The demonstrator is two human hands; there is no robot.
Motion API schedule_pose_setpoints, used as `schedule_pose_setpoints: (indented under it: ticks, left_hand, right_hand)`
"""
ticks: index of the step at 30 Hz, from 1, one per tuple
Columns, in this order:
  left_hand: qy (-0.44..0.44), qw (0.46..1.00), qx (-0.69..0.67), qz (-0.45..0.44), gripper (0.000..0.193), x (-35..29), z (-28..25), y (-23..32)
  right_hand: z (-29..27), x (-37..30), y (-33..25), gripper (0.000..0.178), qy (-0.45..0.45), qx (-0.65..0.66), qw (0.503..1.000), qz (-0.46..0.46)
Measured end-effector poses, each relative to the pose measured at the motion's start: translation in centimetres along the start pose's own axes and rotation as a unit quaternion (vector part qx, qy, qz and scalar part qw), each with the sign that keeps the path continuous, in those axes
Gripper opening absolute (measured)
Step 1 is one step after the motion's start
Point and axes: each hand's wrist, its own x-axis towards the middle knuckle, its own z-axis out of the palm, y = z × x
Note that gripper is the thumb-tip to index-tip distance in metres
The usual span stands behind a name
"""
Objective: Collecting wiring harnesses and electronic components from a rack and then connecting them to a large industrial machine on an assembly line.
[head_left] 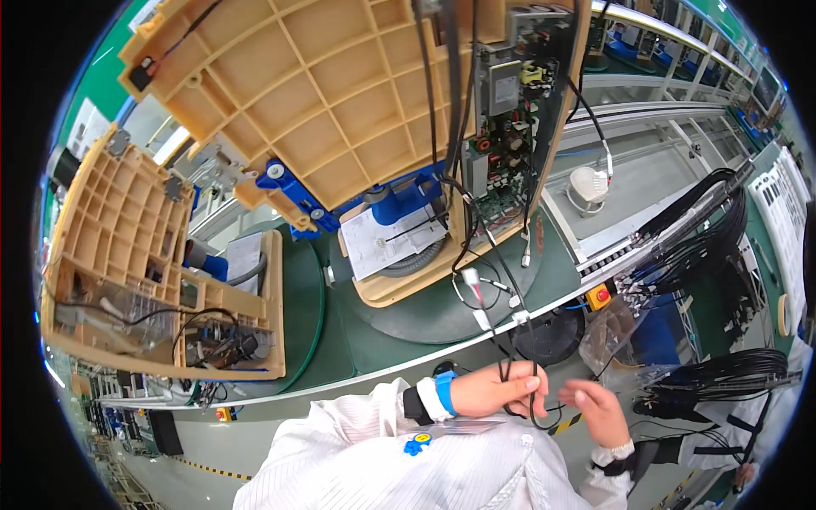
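Note:
My left hand [501,390] is closed around black cables [508,344], with the thumb pressed on top. A small loop of cable hangs from it toward my right hand [599,412]. That hand sits just to the right of the loop, fingers loosely bent and apart, with nothing visible in them. From my left hand the cables run up to white connectors [481,320] at the table edge. They lead on to a tall tan ribbed housing [340,93], which has an exposed circuit board [506,144] on its right side.
A second tan housing [119,221] stands at the left on a green round plate. White papers [387,242] lie on the near housing's base. Bundles of black cables [693,246] hang at the right, near a red emergency button [598,295] and a clear plastic bag [612,336].

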Motion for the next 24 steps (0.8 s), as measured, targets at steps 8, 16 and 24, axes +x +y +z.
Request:
schedule_pose_setpoints:
  ticks: [8,16,24]
  left_hand:
    - [0.013,0.99,0.046,-0.131,0.038,-3.2,-7.4,-3.6]
    - [0.145,0.988,-0.021,-0.055,0.051,-9.0,-10.5,-2.4]
    - [0.298,0.954,-0.032,0.0,0.053,-11.2,-7.0,-3.5]
  right_hand:
    - [12.7,12.8,-8.6,0.035,-0.088,0.308,0.946,0.053]
    - [15.3,10.7,-0.9,0.023,0.012,0.218,0.976,0.022]
    - [18.7,9.5,0.4,0.021,-0.163,-0.059,0.985,-0.008]
